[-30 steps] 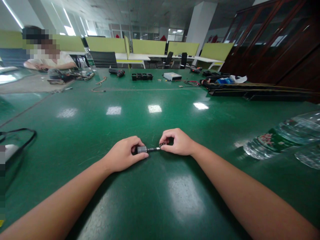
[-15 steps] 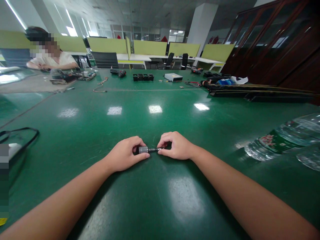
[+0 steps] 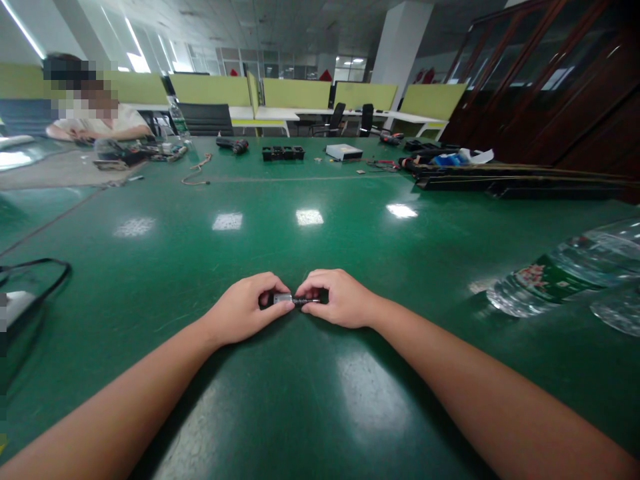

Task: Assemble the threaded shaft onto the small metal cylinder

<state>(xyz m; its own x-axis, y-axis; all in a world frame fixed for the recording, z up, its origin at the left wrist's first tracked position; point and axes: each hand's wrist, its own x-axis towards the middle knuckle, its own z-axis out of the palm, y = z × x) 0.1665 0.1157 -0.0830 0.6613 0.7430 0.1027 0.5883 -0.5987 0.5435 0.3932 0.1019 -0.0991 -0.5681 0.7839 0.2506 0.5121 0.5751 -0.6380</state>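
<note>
Between left hand point(image 3: 243, 310) and right hand point(image 3: 345, 300), a narrow gap.

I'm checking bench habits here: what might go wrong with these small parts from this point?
The small dark ribbed piece, pinched by the right hand around the thin shaft, might slip from the fingers and skitter across the glossy green table.

With the left hand gripping the grey cylinder and both hands' fingers so close, skin could perhaps get nipped between the parts.
</note>
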